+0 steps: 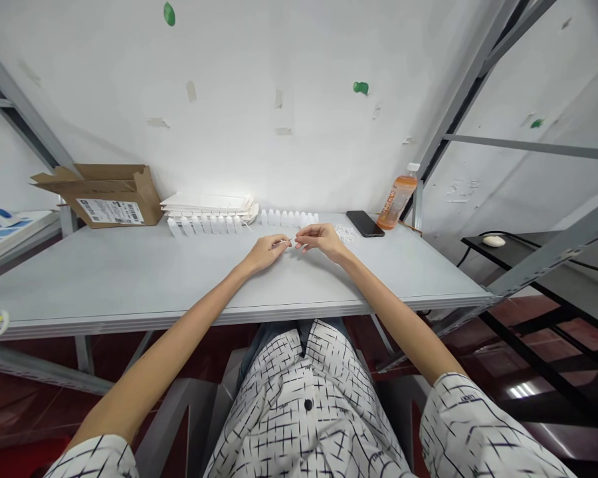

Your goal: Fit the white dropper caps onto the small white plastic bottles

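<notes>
My left hand and my right hand meet above the middle of the grey table. Each is closed in a pinch, fingertips almost touching. A small, thin white piece shows between them, too small to name. Behind my left hand, a row of small white bottles with thin tips stands upright. A second row of small white bottles stands at the back, just behind my hands. Small clear or white pieces lie scattered to the right of my right hand.
An open cardboard box and a stack of white sheets or bags sit at the back left. At the back right are a black phone and a bottle of orange drink. Metal posts flank the table.
</notes>
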Action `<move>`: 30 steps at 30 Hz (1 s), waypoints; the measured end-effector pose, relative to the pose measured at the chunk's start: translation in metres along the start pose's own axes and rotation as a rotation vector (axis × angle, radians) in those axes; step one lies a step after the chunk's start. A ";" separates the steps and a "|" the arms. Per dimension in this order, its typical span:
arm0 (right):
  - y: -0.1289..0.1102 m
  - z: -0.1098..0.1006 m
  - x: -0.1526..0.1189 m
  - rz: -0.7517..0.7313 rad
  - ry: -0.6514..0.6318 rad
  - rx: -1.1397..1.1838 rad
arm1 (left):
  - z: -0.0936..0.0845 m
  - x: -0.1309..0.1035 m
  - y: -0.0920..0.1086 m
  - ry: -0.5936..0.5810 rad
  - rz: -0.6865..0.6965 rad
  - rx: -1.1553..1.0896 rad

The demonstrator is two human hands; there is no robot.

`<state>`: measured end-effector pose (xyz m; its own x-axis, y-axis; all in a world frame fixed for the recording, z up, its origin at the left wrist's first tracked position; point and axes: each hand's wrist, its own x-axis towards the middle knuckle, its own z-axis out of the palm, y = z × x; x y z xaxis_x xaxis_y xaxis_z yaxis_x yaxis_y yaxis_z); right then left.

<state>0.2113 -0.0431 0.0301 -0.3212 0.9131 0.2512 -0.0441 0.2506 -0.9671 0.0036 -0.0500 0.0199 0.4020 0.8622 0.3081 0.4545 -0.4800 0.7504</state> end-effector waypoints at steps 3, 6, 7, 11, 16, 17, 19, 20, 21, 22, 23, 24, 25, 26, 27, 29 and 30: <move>-0.002 0.000 0.000 -0.011 0.014 0.010 | -0.001 -0.001 0.002 -0.001 -0.003 -0.012; -0.002 -0.001 0.000 -0.011 0.022 0.014 | -0.001 -0.001 0.002 -0.002 -0.005 -0.015; -0.002 -0.001 0.000 -0.010 0.022 0.009 | -0.001 -0.001 0.001 -0.004 -0.006 -0.016; 0.000 -0.003 0.001 -0.003 0.010 -0.011 | -0.001 -0.001 0.001 -0.010 -0.003 -0.008; 0.002 -0.001 0.001 0.010 -0.005 -0.015 | -0.001 -0.002 0.001 -0.015 0.020 0.021; 0.002 0.000 0.001 0.013 -0.015 -0.013 | -0.001 -0.002 0.000 -0.013 0.024 0.031; 0.002 0.002 0.001 0.019 -0.038 -0.011 | -0.001 -0.001 -0.001 -0.008 0.036 0.053; 0.002 0.003 0.001 0.023 -0.048 -0.012 | 0.000 -0.001 -0.002 -0.007 0.043 0.062; 0.003 0.004 0.001 0.025 -0.055 -0.013 | 0.000 -0.001 -0.002 -0.008 0.052 0.066; 0.003 0.004 0.001 0.025 -0.058 -0.014 | 0.000 0.000 -0.003 -0.011 0.061 0.066; 0.004 0.005 0.001 0.023 -0.060 -0.016 | 0.000 0.000 -0.003 -0.013 0.069 0.063; 0.005 0.005 0.002 0.021 -0.062 -0.018 | 0.000 0.000 -0.003 -0.016 0.076 0.060; 0.005 0.005 0.002 0.020 -0.064 -0.019 | 0.000 0.001 -0.003 -0.019 0.081 0.058; 0.006 0.005 0.002 0.019 -0.066 -0.021 | 0.000 0.001 -0.003 -0.020 0.084 0.057; 0.006 0.005 0.002 0.019 -0.069 -0.022 | 0.000 0.001 -0.003 -0.022 0.084 0.057; 0.005 0.005 0.001 0.019 -0.075 -0.025 | -0.001 0.000 -0.002 -0.031 0.077 0.056; 0.005 0.005 0.001 0.017 -0.077 -0.024 | -0.001 0.000 -0.002 -0.036 0.072 0.054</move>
<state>0.2060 -0.0428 0.0255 -0.3938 0.8898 0.2304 -0.0154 0.2442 -0.9696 0.0022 -0.0489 0.0187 0.4635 0.8191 0.3381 0.4649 -0.5496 0.6941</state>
